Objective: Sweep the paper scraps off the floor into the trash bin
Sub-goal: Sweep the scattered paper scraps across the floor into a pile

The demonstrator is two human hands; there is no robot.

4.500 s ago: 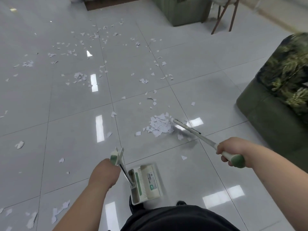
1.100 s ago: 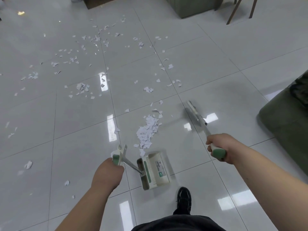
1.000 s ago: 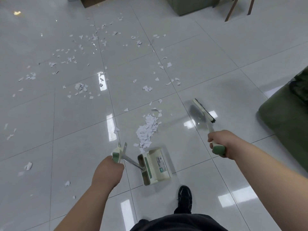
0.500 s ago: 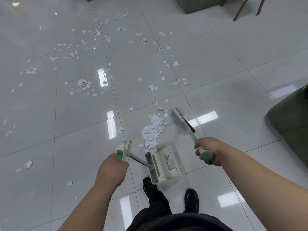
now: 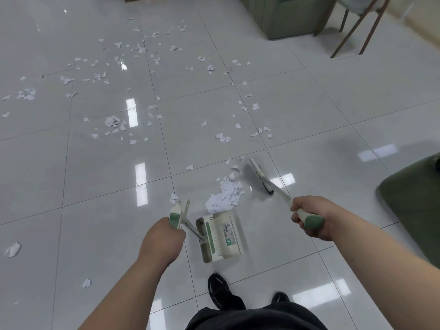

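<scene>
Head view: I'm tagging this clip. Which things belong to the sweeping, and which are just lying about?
Job: broom, gripped by right hand; dustpan, held by left hand; scrap pile before it; scattered scraps.
Bystanders: green sofa corner; chair legs.

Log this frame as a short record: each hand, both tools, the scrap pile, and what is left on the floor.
left hand: grips the dustpan handle
right hand: grips the broom handle
dustpan: on the floor, mouth toward the pile
pile of scraps: right at the dustpan's mouth, not yet inside
broom head: beside the pile, on its right
loose scraps: scattered over the farther tiles
trash bin: none clearly in view
</scene>
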